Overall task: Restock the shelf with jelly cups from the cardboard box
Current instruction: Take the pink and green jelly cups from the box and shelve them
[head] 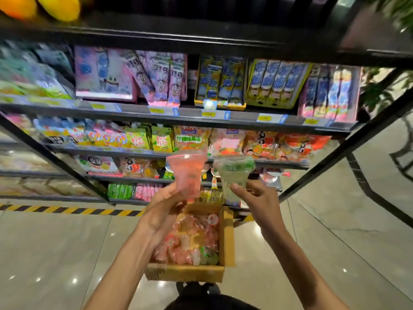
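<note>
Jelly cups [192, 240], mostly pink with a few green and white ones, lie heaped in the open cardboard box [228, 238], which sits on the glossy tiled floor [55, 242] below the hands and partly under the left forearm. Far to the left of the hands, a strip of yellow-and-black tape [67, 210] runs along the floor at the foot of the shelf [156, 114].

The left hand [164, 208] is raised above the box, its thumb and fingers curled round the narrow bottom of a pink jelly cup [187, 173], which stands wide end up, blurred. Just to the right of it, close but not touching, is a green jelly cup [233, 175], also wide end up. The right hand [257, 198] holds it by the lower part, thumb pressed on the near side and the fingers wrapped behind.

Both cups are up in front of the lower tiers of the shelf. Beyond the hands those tiers hold rows of coloured snack bags [192, 137], and higher up stand boxed sweets with yellow price tags along the rail. To the right of the right hand, past the shelf's black frame, the leaves of a green plant [375, 95] show.
</note>
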